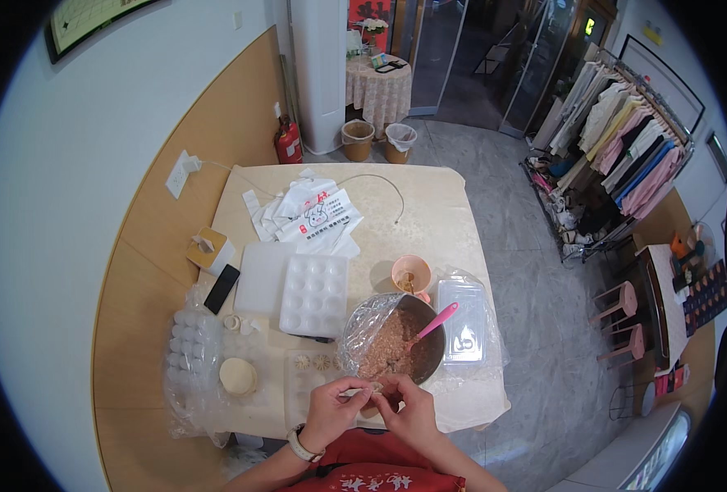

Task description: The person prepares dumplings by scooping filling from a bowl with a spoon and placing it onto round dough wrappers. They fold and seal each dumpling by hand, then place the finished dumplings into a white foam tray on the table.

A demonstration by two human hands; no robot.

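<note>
Both hands meet at the table's near edge, in front of the filling bowl. Between their fingertips is a small pale dough dumpling, partly covered by the fingers. My left hand pinches it from one side, and my right hand grips the other. Just beyond them stands a metal bowl of minced filling, part covered by plastic film, with a pink spatula in it. A clear plastic tray holding several pleated dumplings lies by my left hand. Farther left sits a stack of round dough wrappers.
A white tray with round hollows lies beyond the dumplings. Behind the bowl are an orange cup and clear plastic containers. Bagged trays, a phone, a tissue box and white plastic bags occupy the table's left side.
</note>
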